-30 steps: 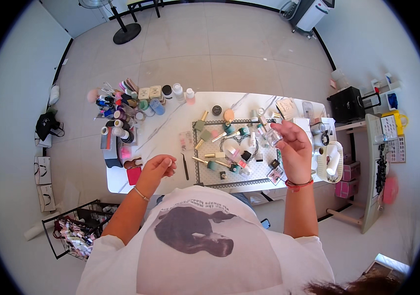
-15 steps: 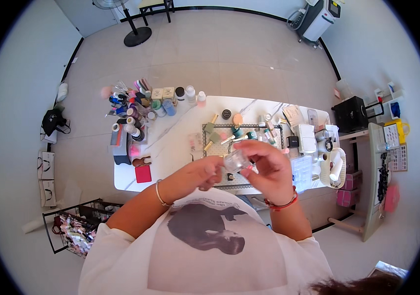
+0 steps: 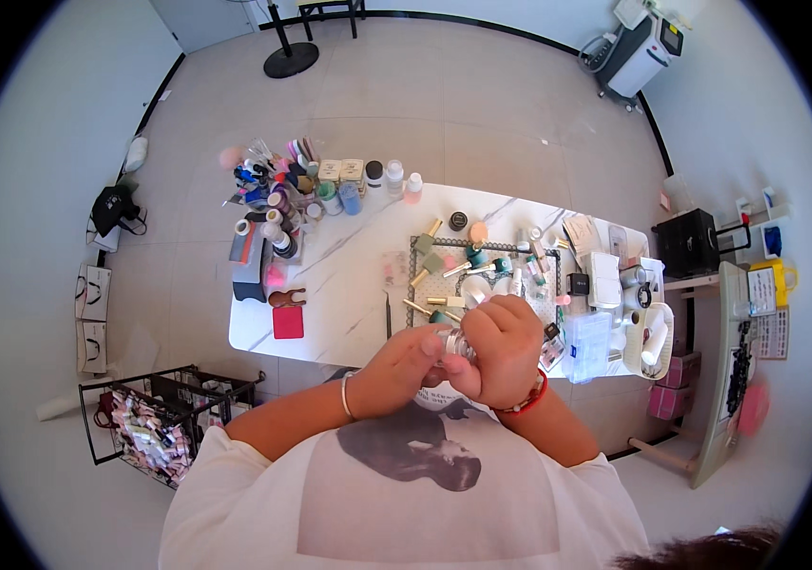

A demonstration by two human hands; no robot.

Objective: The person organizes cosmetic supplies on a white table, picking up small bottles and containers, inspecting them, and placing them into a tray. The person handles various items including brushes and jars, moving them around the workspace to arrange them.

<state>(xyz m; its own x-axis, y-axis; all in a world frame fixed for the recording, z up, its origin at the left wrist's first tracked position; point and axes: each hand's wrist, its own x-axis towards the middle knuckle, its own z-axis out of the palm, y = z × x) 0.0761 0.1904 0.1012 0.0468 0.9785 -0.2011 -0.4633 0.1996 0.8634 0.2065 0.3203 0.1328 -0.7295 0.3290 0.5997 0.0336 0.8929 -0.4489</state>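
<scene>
The fisheye sits up on the wearer's head there, aimed steeply down past the white T-shirt [image 3: 225, 503] at the left hand [image 3: 396, 369] and right hand [image 3: 503, 350] close by, marble-patterned table [image 3: 339, 256] just beyond, tiled floor [image 3: 406, 123] farther off.

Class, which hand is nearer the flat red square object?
Left. The left hand is to the right of the flat red square object; the right hand is farther right.

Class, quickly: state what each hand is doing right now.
Left hand: closed, holding a small, clear, rounded container.
Right hand: closed, gripping the same container from its right side.
</scene>
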